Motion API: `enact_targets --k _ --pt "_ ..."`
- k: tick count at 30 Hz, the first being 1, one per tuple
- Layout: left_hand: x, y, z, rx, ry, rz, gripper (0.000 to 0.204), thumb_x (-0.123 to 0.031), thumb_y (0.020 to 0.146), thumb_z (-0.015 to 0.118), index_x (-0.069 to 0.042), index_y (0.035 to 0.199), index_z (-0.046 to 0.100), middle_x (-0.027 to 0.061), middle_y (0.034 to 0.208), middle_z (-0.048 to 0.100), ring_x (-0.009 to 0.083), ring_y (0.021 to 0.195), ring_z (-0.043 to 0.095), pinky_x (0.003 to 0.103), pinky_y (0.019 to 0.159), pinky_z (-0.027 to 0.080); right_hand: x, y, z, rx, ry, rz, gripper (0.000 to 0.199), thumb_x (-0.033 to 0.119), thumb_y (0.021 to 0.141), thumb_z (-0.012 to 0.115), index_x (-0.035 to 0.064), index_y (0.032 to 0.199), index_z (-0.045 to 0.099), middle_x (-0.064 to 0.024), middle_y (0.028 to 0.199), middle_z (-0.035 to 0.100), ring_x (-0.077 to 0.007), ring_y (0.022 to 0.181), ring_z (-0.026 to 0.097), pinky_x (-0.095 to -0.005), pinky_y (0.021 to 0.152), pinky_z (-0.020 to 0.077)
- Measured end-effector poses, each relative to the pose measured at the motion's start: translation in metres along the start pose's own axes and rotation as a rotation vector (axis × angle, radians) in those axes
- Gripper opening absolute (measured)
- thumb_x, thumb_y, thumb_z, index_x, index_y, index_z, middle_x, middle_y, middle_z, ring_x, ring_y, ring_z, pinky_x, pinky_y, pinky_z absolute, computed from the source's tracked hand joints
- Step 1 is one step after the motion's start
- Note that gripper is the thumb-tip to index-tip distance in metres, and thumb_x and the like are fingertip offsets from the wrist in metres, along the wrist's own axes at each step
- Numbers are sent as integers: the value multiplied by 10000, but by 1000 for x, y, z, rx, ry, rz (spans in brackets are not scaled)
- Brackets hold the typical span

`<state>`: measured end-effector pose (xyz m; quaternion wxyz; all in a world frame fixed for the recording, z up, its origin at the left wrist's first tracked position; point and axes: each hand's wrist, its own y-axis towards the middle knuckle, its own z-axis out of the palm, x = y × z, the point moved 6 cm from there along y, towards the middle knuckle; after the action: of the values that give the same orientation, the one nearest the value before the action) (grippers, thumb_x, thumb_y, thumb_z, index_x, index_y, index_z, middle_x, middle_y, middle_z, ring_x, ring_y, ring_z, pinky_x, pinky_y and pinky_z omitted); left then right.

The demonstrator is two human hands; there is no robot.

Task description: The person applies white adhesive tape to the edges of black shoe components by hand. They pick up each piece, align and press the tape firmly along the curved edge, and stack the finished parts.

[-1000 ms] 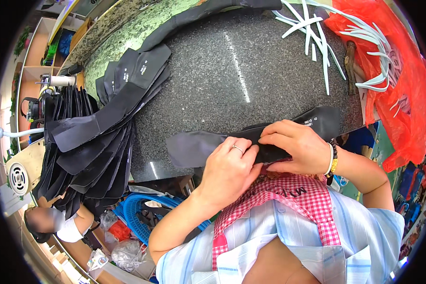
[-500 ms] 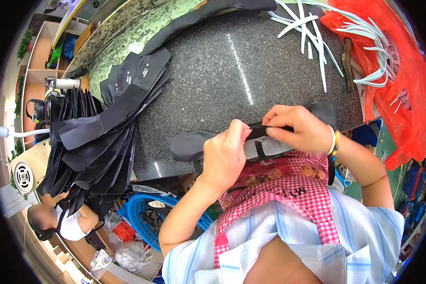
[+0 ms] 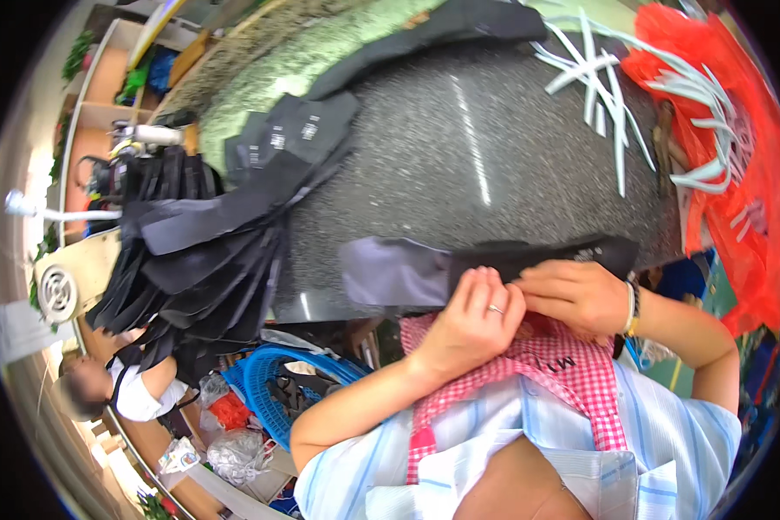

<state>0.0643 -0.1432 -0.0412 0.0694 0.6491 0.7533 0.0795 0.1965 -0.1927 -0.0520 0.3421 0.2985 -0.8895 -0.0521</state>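
A long black fabric piece (image 3: 399, 270), smooth and sheeny at its left end, lies along the near edge of the dark stone tabletop (image 3: 407, 165). My left hand (image 3: 481, 321), with a ring on one finger, is closed at the middle of the piece's near edge. Close beside it, my right hand (image 3: 576, 295) has its fingers bent over the same edge, the thumb hidden. Both hands seem to pinch the piece, though the fingertips are partly covered. Its right end, with small pale print, stretches out past my right hand.
Many similar black pieces (image 3: 234, 208) are heaped at the table's left. Another long black strip (image 3: 433, 43) curves along the far edge. White strips (image 3: 611, 95) lie far right beside a red plastic bag (image 3: 754, 234). A blue basket (image 3: 264, 394) stands below; another person (image 3: 143, 390) is at lower left.
The black piece has turned over and now lies flatter, its broad face showing. My hands have come nearer my body and closer together. The whole view has shifted slightly.
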Motion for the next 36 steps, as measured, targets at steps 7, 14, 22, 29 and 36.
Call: enact_targets --k 7,14,22,29,36 --pt "-4 -8 12 -90 -100 20 254 -146 784 601 17 970 657 168 1027 663 278 982 653 403 920 537 -1 -2 -10 17 16 73 436 136 689 727 23 1106 665 -143 1149 636 -315 921 648 -391 817 544" --pt "16 -6 -1 -145 -316 -139 366 -286 791 778 10 981 676 145 1000 688 274 930 680 389 879 557 -25 12 -19 -15 291 261 192 123 778 746 17 927 686 -123 1113 626 -281 864 644 -384 809 523" --pt "17 -2 3 -79 -270 -104 278 -124 768 668 -10 1022 668 133 1014 678 279 927 678 382 874 565 -31 6 -13 -32 388 333 175 138 822 710 30 957 680 -81 1008 642 -279 907 625 -389 815 501" --pt "0 1 1 42 -67 68 264 -158 777 610 8 979 645 174 1037 661 285 963 659 390 915 549 -14 -3 -1 5 -15 98 431 170 722 763 79 1132 666 -65 1142 591 -258 957 576 -391 845 493" --pt "0 -1 0 6 -111 32 259 -134 779 608 16 988 641 178 1039 672 277 992 667 398 928 541 -3 1 -6 62 -367 137 540 183 723 689 106 1254 627 6 1358 577 -161 1054 563 -330 891 454"
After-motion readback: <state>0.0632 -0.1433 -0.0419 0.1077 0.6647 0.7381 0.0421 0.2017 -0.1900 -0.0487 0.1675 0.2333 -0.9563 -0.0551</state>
